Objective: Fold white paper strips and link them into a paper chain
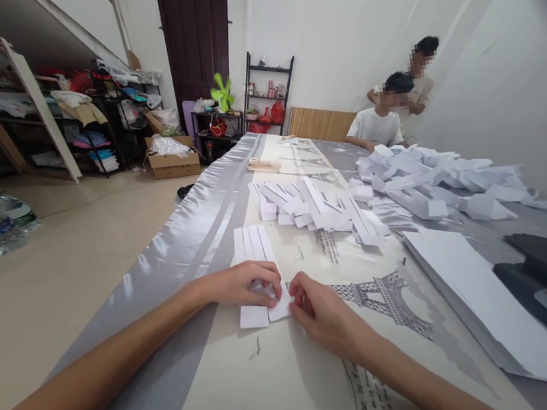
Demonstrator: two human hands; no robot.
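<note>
1. One left hand (243,283) rests over the white paper strips (253,241) lying side by side on the tablecloth (211,381); its fingers are curled, thumb close to them, a pinch impossible to confirm.
2. Right hand (311,304): fingers bent and narrow, tips at the right edge of the same strips; whether they grip cannot be told.
3. Beyond the hands, a loose pile of folded papers (321,202).
4. Farther right, a bigger paper heap (431,177) and, nearer, a stack of white sheets (465,280).
</note>
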